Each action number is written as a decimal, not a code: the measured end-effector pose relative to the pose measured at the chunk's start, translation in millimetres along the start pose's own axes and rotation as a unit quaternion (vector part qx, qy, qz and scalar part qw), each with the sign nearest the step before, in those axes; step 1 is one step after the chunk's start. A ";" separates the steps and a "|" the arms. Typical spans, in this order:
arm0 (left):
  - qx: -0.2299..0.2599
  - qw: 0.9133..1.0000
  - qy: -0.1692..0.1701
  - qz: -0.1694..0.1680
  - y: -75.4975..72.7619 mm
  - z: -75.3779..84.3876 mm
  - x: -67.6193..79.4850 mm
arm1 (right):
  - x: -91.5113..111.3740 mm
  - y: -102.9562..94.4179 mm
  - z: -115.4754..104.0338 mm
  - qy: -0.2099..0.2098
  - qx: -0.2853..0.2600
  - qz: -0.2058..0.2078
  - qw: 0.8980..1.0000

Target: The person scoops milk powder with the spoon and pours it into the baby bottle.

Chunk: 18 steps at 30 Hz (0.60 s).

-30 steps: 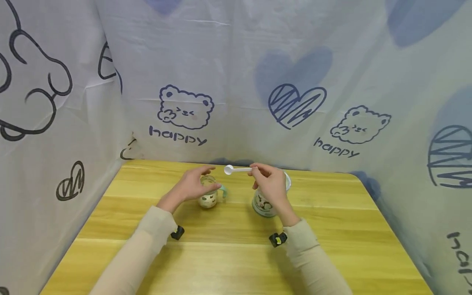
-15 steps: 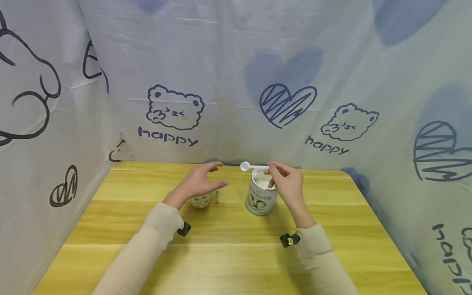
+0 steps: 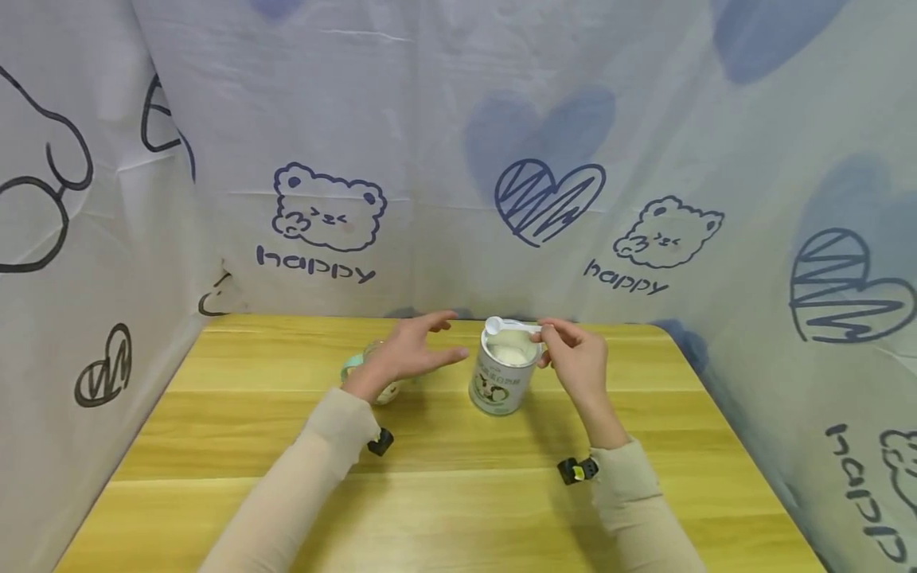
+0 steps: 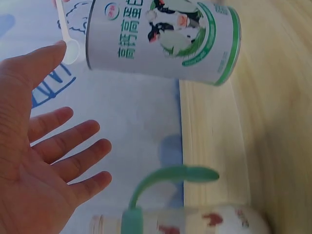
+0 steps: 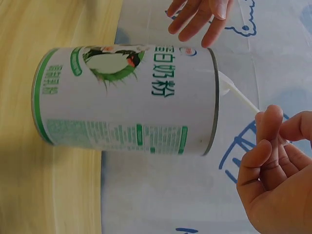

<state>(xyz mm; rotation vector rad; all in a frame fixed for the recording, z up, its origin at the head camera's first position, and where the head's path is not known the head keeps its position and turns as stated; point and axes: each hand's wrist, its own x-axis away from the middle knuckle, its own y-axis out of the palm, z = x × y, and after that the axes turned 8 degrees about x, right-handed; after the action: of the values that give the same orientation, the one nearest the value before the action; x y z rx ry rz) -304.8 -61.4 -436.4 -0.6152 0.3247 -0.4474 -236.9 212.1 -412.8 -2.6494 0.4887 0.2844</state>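
Observation:
A white milk-powder can (image 3: 494, 391) with a cow picture and green trim stands uncovered on the table, pale powder inside. My right hand (image 3: 580, 364) pinches the handle end of a white plastic measuring scoop (image 3: 523, 326), whose round bowl lies over the can's mouth. In the right wrist view, the scoop (image 5: 243, 99) slants toward the can's rim. Left of the can, my left hand (image 3: 408, 350) hovers with fingers spread, holding nothing. Partly hidden behind that hand is a clear printed bottle with a mint-green handle (image 3: 350, 365); the left wrist view shows its bottle body (image 4: 195, 222).
Both objects stand on a yellow wood-grain table (image 3: 458, 509) toward its back edge. A pale cloth backdrop (image 3: 430, 159) printed with bears and hearts rises behind it and at both sides.
My right hand has shifted right and the scoop's bowl has come over the can's mouth. My left hand has moved right, away from the bottle toward the can. The head view has turned slightly right.

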 end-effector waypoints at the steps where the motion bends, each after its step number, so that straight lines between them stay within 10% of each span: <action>1: 0.003 1.000 0.001 -0.002 2.1 1.6 -1.5 | -0.2 -1.5 0.8 0.000 0.001 0.001 1.000; 18: 0.021 0.998 0.042 -0.032 43.3 13.8 -20.6 | 2.1 -18.2 14.4 0.007 0.033 0.007 0.999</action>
<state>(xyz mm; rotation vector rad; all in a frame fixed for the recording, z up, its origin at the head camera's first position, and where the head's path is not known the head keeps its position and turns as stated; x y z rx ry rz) -303.5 -13.1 -449.2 -0.5672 0.3759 -0.5417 -229.8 233.3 -419.3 -2.5863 0.5129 0.2489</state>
